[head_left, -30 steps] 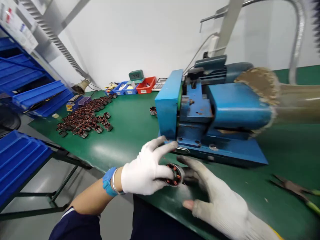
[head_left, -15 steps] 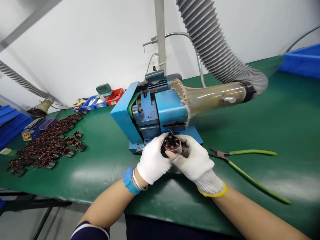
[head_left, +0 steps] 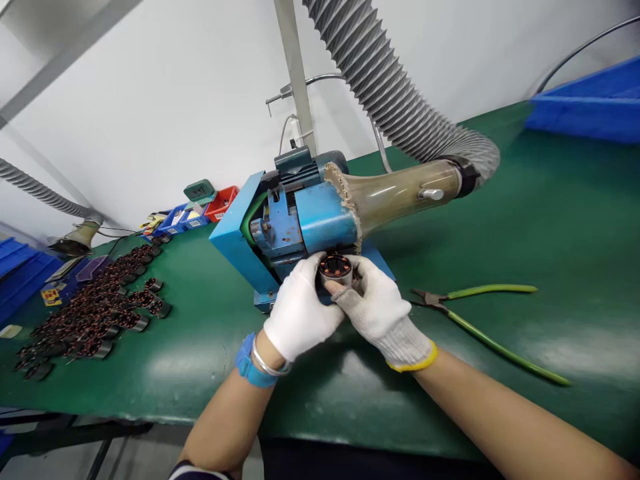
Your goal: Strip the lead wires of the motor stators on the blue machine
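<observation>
Both my gloved hands grip one small round motor stator (head_left: 335,268) with copper windings, held up close in front of the blue bench machine (head_left: 295,223). My left hand (head_left: 300,310), in a white glove with a blue wristband, wraps the stator's left side. My right hand (head_left: 383,312), in a white glove with a yellow cuff, pinches its right side. The stator's open face points up towards me, just below the machine's clear suction funnel (head_left: 400,193).
A heap of several wound stators (head_left: 95,307) lies on the green bench (head_left: 550,220) at left. Green-handled pliers (head_left: 475,313) lie to the right of my hands. Small coloured bins (head_left: 200,208) and a clock stand at the back. A ribbed extraction hose (head_left: 390,87) runs overhead.
Both hands lifted the stator from the bench edge up to the machine's front. My view swung right and pulled back, bringing the hose and pliers into sight.
</observation>
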`<state>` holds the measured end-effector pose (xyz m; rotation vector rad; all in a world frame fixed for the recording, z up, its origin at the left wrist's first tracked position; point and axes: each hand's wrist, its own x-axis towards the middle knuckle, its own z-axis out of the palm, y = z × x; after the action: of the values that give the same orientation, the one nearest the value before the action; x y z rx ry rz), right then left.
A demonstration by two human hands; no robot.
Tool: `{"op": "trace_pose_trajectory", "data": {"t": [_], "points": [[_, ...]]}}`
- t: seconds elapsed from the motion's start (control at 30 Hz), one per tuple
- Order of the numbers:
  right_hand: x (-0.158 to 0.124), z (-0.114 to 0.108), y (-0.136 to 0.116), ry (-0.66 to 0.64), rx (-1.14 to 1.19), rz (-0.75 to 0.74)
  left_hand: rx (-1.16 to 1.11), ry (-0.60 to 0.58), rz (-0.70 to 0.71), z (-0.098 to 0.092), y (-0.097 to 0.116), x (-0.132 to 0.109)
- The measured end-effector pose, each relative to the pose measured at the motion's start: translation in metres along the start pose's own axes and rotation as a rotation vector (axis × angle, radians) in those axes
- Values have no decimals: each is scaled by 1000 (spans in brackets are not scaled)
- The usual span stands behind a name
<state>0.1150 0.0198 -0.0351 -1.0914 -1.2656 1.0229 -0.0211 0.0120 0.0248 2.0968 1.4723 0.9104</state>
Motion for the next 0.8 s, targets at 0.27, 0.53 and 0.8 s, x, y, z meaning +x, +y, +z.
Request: {"op": "trace_pose_trajectory", "data": {"t": [0.27, 0.53, 0.8], "points": [[-5, 4, 18, 26, -237, -194, -592, 3, -245, 14, -20, -19], [0, -29, -13, -328, -45, -128, -264, 110, -12, 18, -16, -24], [6, -26, -15, 199, 312, 242, -154, 159, -9, 24, -9, -26]]}}
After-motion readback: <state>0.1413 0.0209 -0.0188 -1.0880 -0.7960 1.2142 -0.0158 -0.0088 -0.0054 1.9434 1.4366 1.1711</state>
